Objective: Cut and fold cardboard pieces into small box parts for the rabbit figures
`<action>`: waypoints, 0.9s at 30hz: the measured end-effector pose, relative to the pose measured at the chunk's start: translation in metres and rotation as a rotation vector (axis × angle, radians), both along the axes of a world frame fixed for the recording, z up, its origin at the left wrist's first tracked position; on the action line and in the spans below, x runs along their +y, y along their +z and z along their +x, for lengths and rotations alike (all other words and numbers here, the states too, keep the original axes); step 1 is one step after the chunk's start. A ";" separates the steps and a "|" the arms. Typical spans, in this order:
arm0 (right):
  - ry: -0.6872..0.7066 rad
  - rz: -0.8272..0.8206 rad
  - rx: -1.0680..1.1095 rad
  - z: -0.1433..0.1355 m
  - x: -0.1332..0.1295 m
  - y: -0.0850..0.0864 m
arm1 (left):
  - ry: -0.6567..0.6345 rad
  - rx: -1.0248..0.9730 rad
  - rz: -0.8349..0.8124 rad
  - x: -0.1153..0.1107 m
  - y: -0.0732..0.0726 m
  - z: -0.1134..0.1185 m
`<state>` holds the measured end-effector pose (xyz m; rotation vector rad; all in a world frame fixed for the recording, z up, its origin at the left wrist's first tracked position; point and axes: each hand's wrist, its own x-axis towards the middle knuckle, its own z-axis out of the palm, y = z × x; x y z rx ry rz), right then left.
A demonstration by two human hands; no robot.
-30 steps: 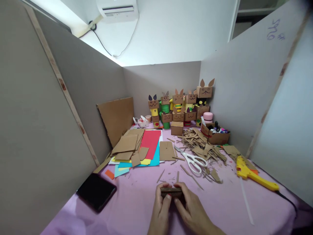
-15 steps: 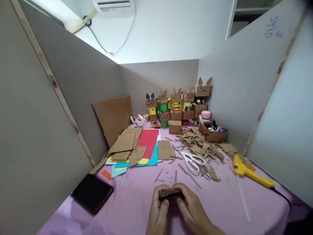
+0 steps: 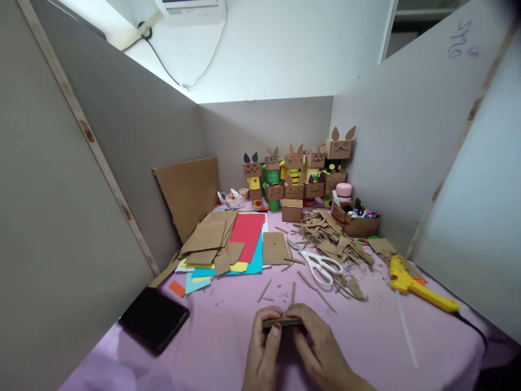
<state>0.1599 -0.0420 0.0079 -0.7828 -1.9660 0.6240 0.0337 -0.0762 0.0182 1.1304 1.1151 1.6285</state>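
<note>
**Left hand (image 3: 264, 345) and right hand (image 3: 319, 347) hold a small cardboard piece (image 3: 281, 323)**

The small cardboard piece is brown and up at the near edge of the scene, in the middle, over the pink cloth (image 3: 220, 347). The left hand pinches its left end, with the thumb on the near side and the fingers on the far side. The right hand has its fingers curled over the right end. The piece shows its thin edge, so I cannot tell if it is one bit or a few.

Just past the hands lie thin cardboard strips (image 3: 293, 293). Farther off is a flat cardboard sheet (image 3: 274, 248), with white-handled scissors (image 3: 321, 269) to its right and a big pile of cardboard scraps (image 3: 325, 233) behind them. To the left, brown cardboard squares (image 3: 205, 237) sit on red paper (image 3: 247, 233) and blue paper (image 3: 254, 263). A black tablet (image 3: 154, 320) lies near left. A yellow glue gun (image 3: 423, 293) lies on the right. Cardboard animal figures (image 3: 293, 160) stand at the far end.
</note>
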 end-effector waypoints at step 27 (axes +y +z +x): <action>-0.137 0.127 0.026 0.001 0.007 -0.017 | -0.109 -0.857 -0.210 0.020 -0.013 -0.013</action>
